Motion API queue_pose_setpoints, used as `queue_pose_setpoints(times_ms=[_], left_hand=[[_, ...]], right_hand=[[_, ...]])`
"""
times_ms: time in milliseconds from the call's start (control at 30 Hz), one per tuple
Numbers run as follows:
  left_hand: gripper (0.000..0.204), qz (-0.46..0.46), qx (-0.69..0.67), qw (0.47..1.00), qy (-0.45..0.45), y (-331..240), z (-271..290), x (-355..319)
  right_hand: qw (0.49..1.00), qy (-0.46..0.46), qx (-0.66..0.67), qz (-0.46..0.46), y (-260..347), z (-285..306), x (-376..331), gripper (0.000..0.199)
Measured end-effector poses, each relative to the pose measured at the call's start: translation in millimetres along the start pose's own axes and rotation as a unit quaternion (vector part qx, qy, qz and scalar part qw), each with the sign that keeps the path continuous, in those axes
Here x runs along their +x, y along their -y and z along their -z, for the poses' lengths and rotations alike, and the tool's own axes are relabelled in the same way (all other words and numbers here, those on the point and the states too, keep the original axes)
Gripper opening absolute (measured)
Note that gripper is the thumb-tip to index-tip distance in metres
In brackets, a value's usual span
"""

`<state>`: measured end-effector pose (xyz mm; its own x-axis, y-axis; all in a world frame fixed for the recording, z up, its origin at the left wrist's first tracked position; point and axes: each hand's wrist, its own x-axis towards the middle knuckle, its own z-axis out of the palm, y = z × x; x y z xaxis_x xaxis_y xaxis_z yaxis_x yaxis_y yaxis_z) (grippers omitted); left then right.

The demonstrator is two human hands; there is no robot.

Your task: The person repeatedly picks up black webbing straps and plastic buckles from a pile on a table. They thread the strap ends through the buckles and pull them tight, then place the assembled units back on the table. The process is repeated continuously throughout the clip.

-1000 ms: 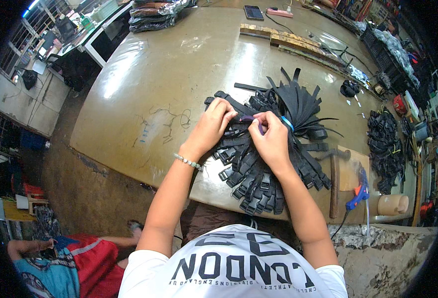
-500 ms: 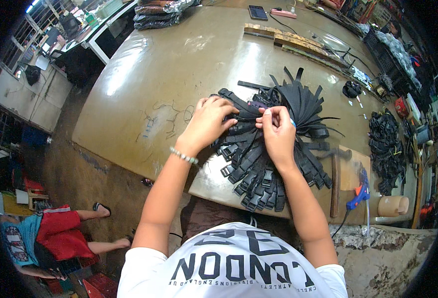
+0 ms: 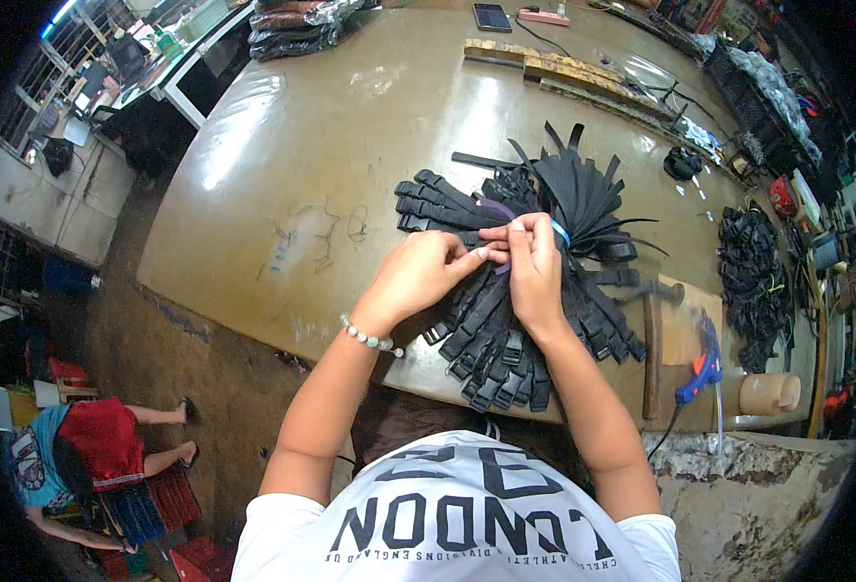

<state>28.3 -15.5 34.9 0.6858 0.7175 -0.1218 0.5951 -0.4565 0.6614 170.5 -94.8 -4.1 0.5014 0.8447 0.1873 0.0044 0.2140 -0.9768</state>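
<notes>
The straps (image 3: 505, 320) lie fanned in a heap at the near edge of the counter (image 3: 282, 175), already gathered at the middle — the tie looks unfinished. Both hands meet over it: left hand (image 3: 418, 276) and right hand (image 3: 534, 267) pinched shut on a purple band (image 3: 498, 209) — a blue one (image 3: 561, 233) sits just beyond.

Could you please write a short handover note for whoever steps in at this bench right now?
Left hand: pinching a purple band at the middle of the black strap bundle.
Right hand: fingertips on the same spot, beside a blue band.
The bundle lies fanned on the table, buckle ends toward the person.
Done: straps gathered, blue band on.
Left: purple band seemingly not yet secured.
Hammer and glue gun lie right of the bundle.
</notes>
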Motion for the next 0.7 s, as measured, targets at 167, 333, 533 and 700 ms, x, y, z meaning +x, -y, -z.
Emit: queue_pose_setpoints(times_ms=[167, 333, 533, 700], left_hand=[[0.039, -0.044, -0.101, 0.993, -0.028, 6.9, -10.1, 3.9], [0.041, 0.007, -0.069, 0.991, -0.116, 3.3, -28.2, -10.6], [0.041, -0.004, -0.042, 0.986, -0.159, 0.9, -32.9, -15.4], [0.040, -0.016, -0.026, 0.980, -0.197, 7.9, -41.8, -14.5]], right_hand=[[0.993, 0.006, -0.108, 0.041, 6.5, 5.1, -3.4, 0.018], [0.970, -0.016, -0.243, 0.019, 22.4, 9.2, -7.5, 0.018], [0.959, 0.008, -0.283, 0.020, 31.0, 8.0, -8.3, 0.014], [0.951, 0.025, -0.302, 0.055, 31.4, 12.0, -10.0, 0.013]])
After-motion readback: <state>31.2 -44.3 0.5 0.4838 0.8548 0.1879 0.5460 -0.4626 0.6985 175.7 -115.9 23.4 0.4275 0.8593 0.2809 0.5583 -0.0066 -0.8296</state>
